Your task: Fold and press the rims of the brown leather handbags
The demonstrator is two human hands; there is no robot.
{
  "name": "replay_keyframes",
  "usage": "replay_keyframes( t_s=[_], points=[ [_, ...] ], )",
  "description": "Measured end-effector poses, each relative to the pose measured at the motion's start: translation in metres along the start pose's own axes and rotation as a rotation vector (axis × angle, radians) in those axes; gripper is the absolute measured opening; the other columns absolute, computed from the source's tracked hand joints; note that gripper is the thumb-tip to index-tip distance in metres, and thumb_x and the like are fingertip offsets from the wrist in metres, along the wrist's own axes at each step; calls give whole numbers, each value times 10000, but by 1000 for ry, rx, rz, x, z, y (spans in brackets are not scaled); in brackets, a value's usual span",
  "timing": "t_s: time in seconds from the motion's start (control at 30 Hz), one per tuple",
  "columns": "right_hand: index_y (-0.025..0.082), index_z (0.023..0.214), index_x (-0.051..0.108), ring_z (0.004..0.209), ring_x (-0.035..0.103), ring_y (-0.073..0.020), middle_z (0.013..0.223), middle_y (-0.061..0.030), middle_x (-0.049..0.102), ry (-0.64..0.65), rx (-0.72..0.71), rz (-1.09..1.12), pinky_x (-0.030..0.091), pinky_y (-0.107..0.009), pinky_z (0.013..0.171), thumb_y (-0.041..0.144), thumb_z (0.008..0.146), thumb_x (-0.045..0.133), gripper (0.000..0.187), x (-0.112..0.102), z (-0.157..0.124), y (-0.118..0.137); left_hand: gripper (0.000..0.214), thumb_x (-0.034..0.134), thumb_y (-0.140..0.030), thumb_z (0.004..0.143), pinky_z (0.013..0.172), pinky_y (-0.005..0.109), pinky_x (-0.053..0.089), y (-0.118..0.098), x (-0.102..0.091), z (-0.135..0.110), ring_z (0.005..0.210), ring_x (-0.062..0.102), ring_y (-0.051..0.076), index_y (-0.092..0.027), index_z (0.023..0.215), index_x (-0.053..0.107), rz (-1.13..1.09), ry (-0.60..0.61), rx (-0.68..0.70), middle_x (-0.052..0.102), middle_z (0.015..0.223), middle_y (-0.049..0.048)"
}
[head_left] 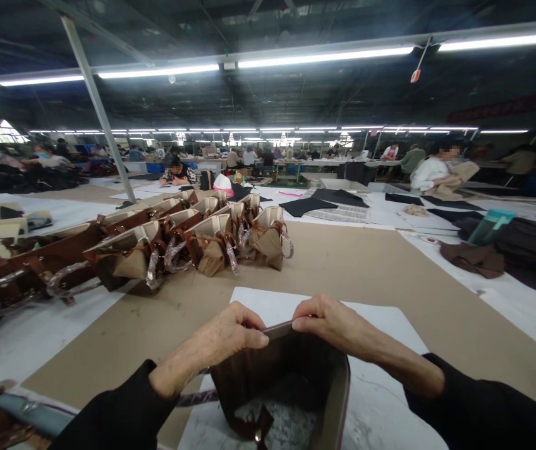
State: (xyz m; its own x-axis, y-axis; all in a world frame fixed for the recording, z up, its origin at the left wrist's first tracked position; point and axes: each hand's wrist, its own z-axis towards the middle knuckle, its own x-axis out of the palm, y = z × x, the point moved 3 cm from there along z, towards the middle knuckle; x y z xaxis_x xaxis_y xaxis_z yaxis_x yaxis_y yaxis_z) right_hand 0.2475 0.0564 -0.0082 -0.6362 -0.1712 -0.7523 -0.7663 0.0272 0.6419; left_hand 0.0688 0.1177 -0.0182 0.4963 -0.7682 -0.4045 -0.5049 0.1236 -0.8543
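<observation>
Both the left hand point(223, 340) and right hand point(331, 325) pinch in their grip the far rim of an open dark brown leather bag point(281, 387) on the table point(366, 269).

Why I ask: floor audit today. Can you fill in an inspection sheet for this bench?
Surface: tan table board with a white sheet under the work.
Job's things: open brown bag, standing on the sheet.
Clutter: row of tan bags at left; dark fabric pieces, brown cloth at right.
Fingers: left hand and right hand pinch the bag's far rim.
Cables: one red-tagged cord hanging from a strip light.
Surroundings: other people at far tables.
</observation>
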Motion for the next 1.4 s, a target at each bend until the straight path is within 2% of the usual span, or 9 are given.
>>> replay_keyframes(
  t_s=[0.13, 0.3, 0.4, 0.7, 0.77, 0.9, 1.03, 1.2, 1.4],
  points=[
    [164, 556, 526, 509, 364, -93, 507, 52, 399, -60, -44, -161, 243, -221, 490, 276, 768, 499, 241, -2, -1, 9, 257, 599, -342, 558, 476, 214, 241, 1, 1, 1, 501, 366, 97, -129, 681, 676, -27, -53, -23, 490, 509, -42],
    [170, 549, 491, 475, 297, -86, 483, 66, 318, 139, -24, -1, 194, -222, 436, 300, 735, 500, 227, -7, 8, 6, 294, 593, -373, 534, 476, 223, 229, 5, 4, 5, 498, 349, 96, -101, 634, 642, -84, -76, 5, 444, 488, -39],
    [170, 516, 442, 462, 267, -80, 474, 71, 278, 221, -87, 7, 181, -223, 429, 277, 713, 504, 233, -5, 14, 14, 233, 581, -338, 539, 469, 226, 211, 8, 6, 7, 482, 332, 92, -112, 587, 612, -80, -65, 18, 418, 463, -46],
    [175, 557, 456, 517, 351, -77, 516, 66, 336, 112, -248, -147, 233, -196, 485, 233, 740, 494, 196, 19, 23, 35, 210, 566, -336, 589, 471, 240, 163, 18, 4, 12, 477, 253, 82, -129, 553, 570, -109, -74, 106, 314, 451, -70],
    [176, 562, 454, 519, 354, -81, 515, 64, 349, 70, -213, -163, 232, -198, 495, 232, 755, 478, 202, 19, 22, 36, 207, 565, -325, 610, 492, 231, 210, 19, 0, 9, 507, 298, 92, -123, 589, 605, -92, -98, 151, 362, 484, -60],
    [170, 553, 460, 519, 372, -90, 516, 54, 374, 35, -170, -210, 237, -206, 520, 238, 769, 471, 226, 19, 20, 39, 158, 580, -264, 618, 611, 225, 327, 23, -10, -9, 656, 463, 137, -133, 642, 665, 50, -261, 181, 552, 651, -12],
    [168, 554, 484, 526, 397, -94, 526, 47, 409, 15, -189, -224, 245, -206, 530, 232, 778, 476, 234, 21, 20, 38, 198, 554, -276, 664, 603, 222, 342, 28, -16, -27, 678, 499, 147, -148, 701, 700, 137, -345, 120, 580, 693, -1],
    [165, 574, 518, 534, 419, -90, 546, 44, 461, -4, -219, -260, 256, -198, 529, 229, 810, 485, 247, 23, 22, 37, 216, 563, -274, 633, 556, 224, 329, 38, -17, -31, 595, 456, 135, -125, 716, 695, 24, -390, 38, 545, 583, -20],
    [160, 661, 610, 554, 471, -109, 594, 2, 568, 32, -323, -446, 282, -211, 535, 259, 860, 482, 256, 36, 31, 58, 147, 558, -218, 593, 543, 226, 308, 38, -15, -31, 564, 422, 120, -124, 619, 667, -88, -438, 85, 492, 545, -32]
  ],
)
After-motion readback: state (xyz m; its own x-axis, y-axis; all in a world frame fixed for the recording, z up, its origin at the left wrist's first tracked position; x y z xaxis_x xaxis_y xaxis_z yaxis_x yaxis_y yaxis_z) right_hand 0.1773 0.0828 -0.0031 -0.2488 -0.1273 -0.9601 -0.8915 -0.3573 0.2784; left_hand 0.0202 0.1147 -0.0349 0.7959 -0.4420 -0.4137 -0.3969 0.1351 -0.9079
